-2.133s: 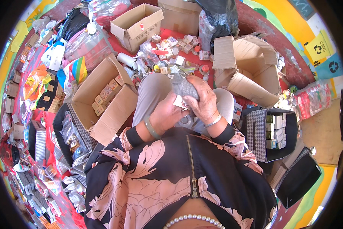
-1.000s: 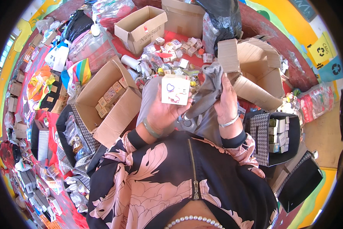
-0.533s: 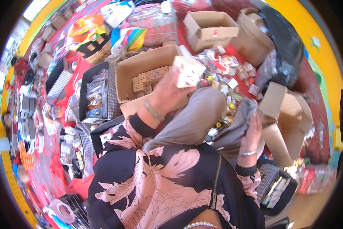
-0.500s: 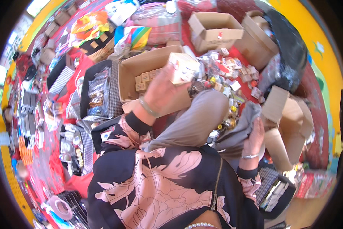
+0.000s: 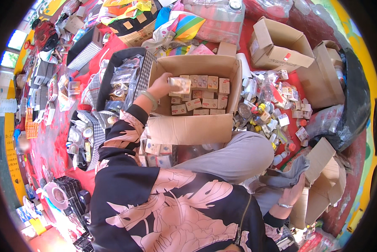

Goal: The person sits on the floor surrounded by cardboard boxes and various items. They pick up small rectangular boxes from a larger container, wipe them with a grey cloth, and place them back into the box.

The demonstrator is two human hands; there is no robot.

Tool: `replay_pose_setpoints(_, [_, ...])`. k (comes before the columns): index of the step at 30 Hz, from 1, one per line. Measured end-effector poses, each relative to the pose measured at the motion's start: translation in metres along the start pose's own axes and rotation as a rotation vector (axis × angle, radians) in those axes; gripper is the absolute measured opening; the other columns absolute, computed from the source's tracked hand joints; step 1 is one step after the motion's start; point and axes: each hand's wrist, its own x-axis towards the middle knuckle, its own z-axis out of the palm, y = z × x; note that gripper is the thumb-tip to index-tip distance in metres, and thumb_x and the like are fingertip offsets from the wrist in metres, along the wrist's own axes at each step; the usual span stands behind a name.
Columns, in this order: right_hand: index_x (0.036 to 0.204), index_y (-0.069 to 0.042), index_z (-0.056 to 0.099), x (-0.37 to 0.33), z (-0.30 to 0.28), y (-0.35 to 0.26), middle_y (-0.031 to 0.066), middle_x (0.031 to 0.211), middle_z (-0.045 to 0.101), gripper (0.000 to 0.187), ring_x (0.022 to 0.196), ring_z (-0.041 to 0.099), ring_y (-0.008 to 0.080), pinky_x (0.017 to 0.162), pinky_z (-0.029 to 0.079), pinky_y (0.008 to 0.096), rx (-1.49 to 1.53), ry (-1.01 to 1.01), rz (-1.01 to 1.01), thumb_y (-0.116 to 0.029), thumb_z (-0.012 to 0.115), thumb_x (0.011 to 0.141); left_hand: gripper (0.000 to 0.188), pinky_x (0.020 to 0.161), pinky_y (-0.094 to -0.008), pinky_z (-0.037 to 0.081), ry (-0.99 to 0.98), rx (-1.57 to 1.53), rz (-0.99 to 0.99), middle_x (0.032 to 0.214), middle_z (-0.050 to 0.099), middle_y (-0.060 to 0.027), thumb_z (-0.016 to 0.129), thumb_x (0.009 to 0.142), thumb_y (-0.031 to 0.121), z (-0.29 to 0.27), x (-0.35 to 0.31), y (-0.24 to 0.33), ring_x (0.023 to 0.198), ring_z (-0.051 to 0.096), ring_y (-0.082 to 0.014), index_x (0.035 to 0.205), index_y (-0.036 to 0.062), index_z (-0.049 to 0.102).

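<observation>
My left hand [image 5: 161, 87] grips a small pale box [image 5: 180, 85], blurred by motion, above the left part of a large open carton [image 5: 190, 130]. Inside that carton lie several similar small boxes [image 5: 212, 83], some standing in a row and some lying flat. My right hand [image 5: 292, 194] is closed on a grey cloth [image 5: 287, 174] beside my right knee. Part of its fingers is hidden by the cloth.
Loose bottles and small boxes [image 5: 262, 117] lie in a heap right of the carton. Farther right stand open cartons [image 5: 276, 54] and a black plastic bag [image 5: 356, 96]. To the left are checked fabric bins [image 5: 145, 69] with packaged goods. Red sheeting [image 5: 108, 50] covers the floor.
My left hand has moved from in front of the carton to over its left part, carrying a small box. My right hand has shifted outward and lower with the cloth. The view has turned.
</observation>
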Motion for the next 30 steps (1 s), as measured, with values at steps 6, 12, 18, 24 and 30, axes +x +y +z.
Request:
replay_pose_setpoints(6, [0.123, 0.002, 0.048, 0.016, 0.006, 0.008, 0.0112, 0.119, 0.056, 0.038, 0.101, 0.058, 0.0239, 0.089, 0.047, 0.0356, 0.032, 0.060, 0.129, -0.022, 0.047, 0.093, 0.078, 0.090, -0.0381, 0.045, -0.287, 0.688, -0.184, 0.112, 0.057, -0.0254, 0.076, 0.060, 0.045, 0.041, 0.008, -0.018, 0.104, 0.056, -0.0344, 0.115, -0.0042, 0.051])
replay_pose_setpoints(12, [0.123, 0.001, 0.048, 0.011, 0.009, 0.000, 0.0105, 0.119, 0.056, 0.038, 0.104, 0.057, 0.0230, 0.092, 0.044, 0.0354, 0.020, 0.002, 0.179, -0.023, 0.046, 0.093, 0.083, 0.093, -0.0318, 0.043, -0.420, 0.663, -0.455, 0.120, 0.055, -0.0191, 0.077, 0.060, 0.045, 0.082, 0.047, -0.101, 0.110, 0.054, -0.0278, 0.122, -0.0024, 0.048])
replay_pose_setpoints(18, [0.123, 0.000, 0.048, 0.009, 0.009, -0.002, 0.0107, 0.117, 0.057, 0.041, 0.099, 0.059, 0.0239, 0.087, 0.047, 0.0366, 0.103, 0.032, 0.235, -0.027, 0.048, 0.093, 0.090, 0.102, -0.0334, 0.033, -0.620, 1.042, -0.540, 0.136, 0.040, -0.0157, 0.070, 0.068, 0.050, 0.105, 0.061, -0.063, 0.123, 0.042, -0.0266, 0.136, 0.0047, 0.032])
replay_pose_setpoints(24, [0.122, -0.001, 0.049, 0.008, 0.010, -0.004, 0.0109, 0.111, 0.060, 0.041, 0.090, 0.061, 0.0239, 0.081, 0.050, 0.0370, 0.068, 0.104, 0.226, -0.030, 0.048, 0.093, 0.081, 0.094, -0.0342, 0.042, -0.313, 0.907, -0.554, 0.126, 0.051, -0.0167, 0.068, 0.068, 0.054, 0.124, 0.061, -0.094, 0.114, 0.052, -0.0281, 0.127, 0.0028, 0.047])
replay_pose_setpoints(30, [0.129, -0.001, 0.044, 0.014, -0.020, -0.004, 0.0095, 0.129, 0.049, 0.043, 0.117, 0.048, 0.0219, 0.099, 0.039, 0.0359, 0.158, -0.176, 0.359, -0.028, 0.042, 0.095, 0.063, 0.086, -0.0359, 0.047, -0.317, 0.900, -0.586, 0.109, 0.062, -0.0164, 0.071, 0.066, 0.053, 0.130, 0.070, -0.099, 0.102, 0.060, -0.0291, 0.104, 0.0033, 0.065])
